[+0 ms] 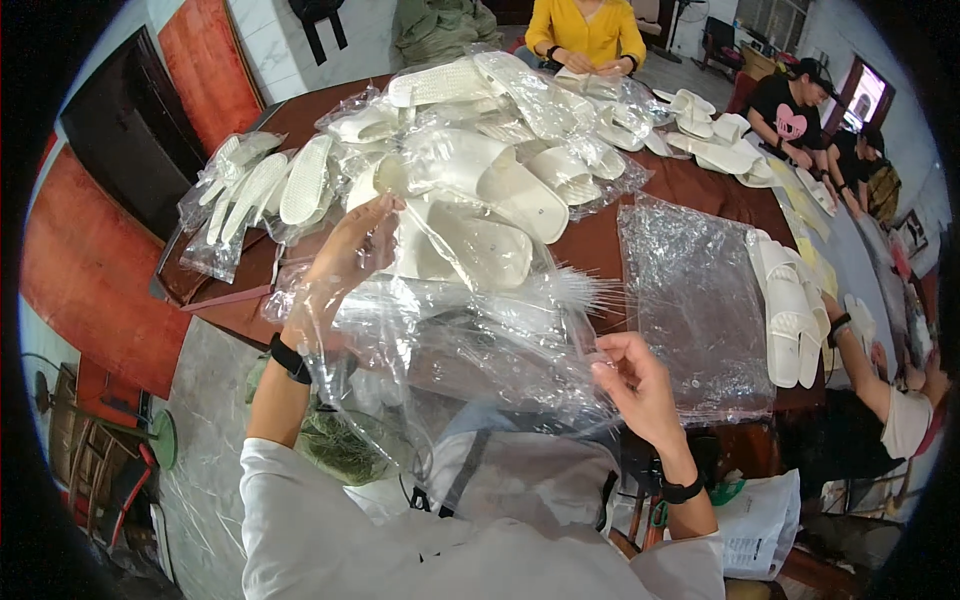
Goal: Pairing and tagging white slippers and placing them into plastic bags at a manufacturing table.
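Observation:
A large clear plastic bag [480, 345] is stretched in front of me between my two hands. My left hand [365, 235] is raised at the bag's upper left, fingers closed on its film near a white slipper [470, 245]; loose plastic drapes over that wrist and forearm. At the bag's right end, my right hand [638, 385] pinches its edge between thumb and fingers. The slipper lies just beyond the bag, partly behind glossy film; whether it is inside cannot be told. Thin clear bristle-like strands [585, 290] stick out beside the bag toward the right.
A pile of white slippers [450, 155], many bagged, covers the far part of the brown table [720, 195]. Flat clear bags [695, 310] are stacked on the right beside a slipper pair [790, 305]. A person in yellow [588, 35] sits opposite; others work along the right.

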A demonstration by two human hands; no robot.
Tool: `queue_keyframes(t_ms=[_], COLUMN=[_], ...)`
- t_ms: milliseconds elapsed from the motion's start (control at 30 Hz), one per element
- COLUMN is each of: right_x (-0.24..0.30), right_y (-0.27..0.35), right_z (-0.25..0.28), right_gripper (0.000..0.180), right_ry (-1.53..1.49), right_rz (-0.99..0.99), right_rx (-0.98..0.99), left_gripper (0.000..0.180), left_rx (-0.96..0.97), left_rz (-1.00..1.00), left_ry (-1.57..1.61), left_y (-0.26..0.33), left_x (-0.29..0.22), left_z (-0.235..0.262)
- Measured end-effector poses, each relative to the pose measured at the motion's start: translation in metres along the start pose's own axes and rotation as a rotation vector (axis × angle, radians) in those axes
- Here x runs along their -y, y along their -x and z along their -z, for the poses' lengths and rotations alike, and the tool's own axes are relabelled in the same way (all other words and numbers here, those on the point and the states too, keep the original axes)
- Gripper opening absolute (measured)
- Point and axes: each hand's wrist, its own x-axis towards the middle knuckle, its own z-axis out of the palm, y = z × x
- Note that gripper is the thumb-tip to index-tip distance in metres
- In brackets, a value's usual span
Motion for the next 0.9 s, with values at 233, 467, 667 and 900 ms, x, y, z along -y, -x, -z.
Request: queue_keyframes(t_ms=[233,467,667,900], right_x=[-0.007,-0.012,-0.018,-0.011], right_y=[0.027,0.053,0.07,0.075], right_z=[0.028,0.039,0.038,0.035], right_gripper=[0.018,0.017,0.017,0.019], right_ry=[0.315,0.396,0.386,0.302], right_rz=[0.064,-0.065,-0.102,-0.119], right_rx=[-0.181,-0.249,-0.227,-0.215], left_gripper=[0.022,0.044,0.054,0.055], left_rx=[0.349,0.577,0.427,0.253], left_rz=[-0.075,0.032,-0.362,-0.533], left_ry=[-0.559,-0.675,-1.167,-0.976], left_y=[-0.035,-0.022,-0.001,-0.054], left_x=[0.035,0.021,0.012,0.034], left_z=[0.032,0.008,-0.055,-0.092])
